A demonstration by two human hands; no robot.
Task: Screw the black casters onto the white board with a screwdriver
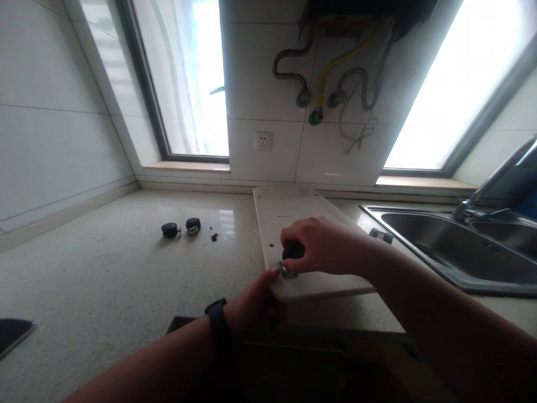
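Note:
My right hand [316, 246] is closed around a black caster wheel [293, 249], whose metal plate [287, 271] sits at the near left corner of a white board [323, 288]. My left hand [262, 299], with a dark watch on the wrist, grips that same corner from the side. Its thumb lies beside the metal plate, and its other fingers are partly hidden under the edge. Two loose casters, one on the left [170, 230] and one beside it [193, 225], lie on the counter. Small dark screws [214, 237] are scattered near them.
A stone counter [126, 280] carries the board. Another black caster [381, 235] shows between the board and the steel sink [423, 246]. A faucet [474, 201] stands behind the sink. A dark flat object [14, 334] lies at the left edge. Hoses [289, 75] hang on the wall.

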